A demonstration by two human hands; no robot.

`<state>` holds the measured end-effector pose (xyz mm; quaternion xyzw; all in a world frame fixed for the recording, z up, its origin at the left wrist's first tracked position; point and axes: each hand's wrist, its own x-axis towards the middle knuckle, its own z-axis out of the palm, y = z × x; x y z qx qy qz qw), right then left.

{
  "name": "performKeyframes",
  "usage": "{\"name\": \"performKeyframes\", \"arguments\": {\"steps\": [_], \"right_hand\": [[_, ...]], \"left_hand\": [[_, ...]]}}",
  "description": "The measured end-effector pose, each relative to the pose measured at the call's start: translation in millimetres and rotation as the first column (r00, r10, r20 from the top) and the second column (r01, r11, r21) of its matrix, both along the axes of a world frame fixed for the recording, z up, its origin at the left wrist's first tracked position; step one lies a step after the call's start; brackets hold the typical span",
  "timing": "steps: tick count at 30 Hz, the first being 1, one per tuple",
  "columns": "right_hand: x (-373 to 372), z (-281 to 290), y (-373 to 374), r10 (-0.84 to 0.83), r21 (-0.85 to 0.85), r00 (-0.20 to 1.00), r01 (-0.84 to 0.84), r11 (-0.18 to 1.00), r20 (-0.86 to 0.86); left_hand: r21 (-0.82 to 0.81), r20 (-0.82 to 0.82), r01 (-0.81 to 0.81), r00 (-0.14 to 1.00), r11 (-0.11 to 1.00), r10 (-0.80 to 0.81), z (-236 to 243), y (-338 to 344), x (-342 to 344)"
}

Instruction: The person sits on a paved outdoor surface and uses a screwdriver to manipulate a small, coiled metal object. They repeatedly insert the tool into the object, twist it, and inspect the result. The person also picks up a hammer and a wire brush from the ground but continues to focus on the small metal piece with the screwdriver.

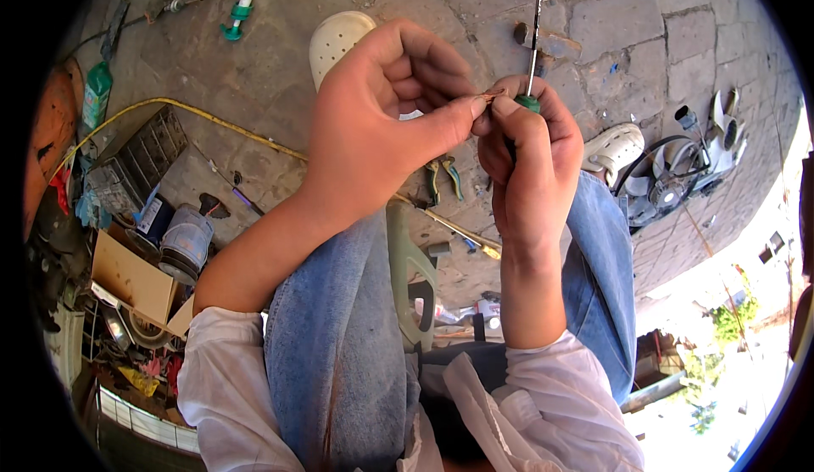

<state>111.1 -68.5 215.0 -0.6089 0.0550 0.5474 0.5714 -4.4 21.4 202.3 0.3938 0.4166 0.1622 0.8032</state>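
Observation:
Both hands are raised close together above my knees. My left hand (373, 108) pinches a short copper wire strand (493, 96) between thumb and forefinger, its other fingers curled. On the strand's other side, the thumb and forefinger of my right hand (534, 154) meet it too. That same hand is closed around a screwdriver (535, 44); the metal shaft points up and away, and most of the green handle is hidden in the palm. Below the hands, pliers (446, 179) lie on the paving.
A hammer (548, 41) and a green-and-white syringe-like tube (243, 8) lie ahead. A yellow hose (216, 119) crosses on the left, near a metal crate (140, 152), a paint can (185, 239) and a cardboard box (129, 277). Fan-like parts (674, 171) are at right.

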Motion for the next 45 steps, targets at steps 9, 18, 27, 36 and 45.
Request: {"name": "performKeyframes", "arguments": {"steps": [9, 18, 27, 36, 45], "right_hand": [[4.5, -2.3, -1.4, 0.013, 0.042, 0.998, -0.01, 0.999, -0.062], [3.8, -0.6, 0.1, 0.041, 0.032, 0.998, -0.039, 0.999, -0.046], [6.6, -9.1, -3.5, 0.044, 0.078, 0.96, -0.023, 0.997, -0.276], [5.9, -49.0, -45.5, 0.516, -0.444, 0.639, -0.289, 0.848, 0.571], [-18.9, -103.3, -61.0, 0.559, -0.518, 0.568, -0.253, 0.817, 0.604]], "left_hand": [[-0.11, 0.001, -0.035, 0.999, 0.993, 0.035, -3.5, 1.9, -1.6], [-0.137, 0.008, -0.097, 0.995, 0.986, 0.099, -3.5, 2.2, 1.4], [-0.066, -0.017, -0.114, 0.993, 0.991, 0.113, -3.6, 0.7, -0.6], [0.14, -0.311, 0.192, 0.94, 0.972, -0.141, -132.4, -16.9, 1.1], [0.519, -0.48, 0.517, 0.835, 0.681, -0.269, -214.6, -29.5, 7.6]]}}
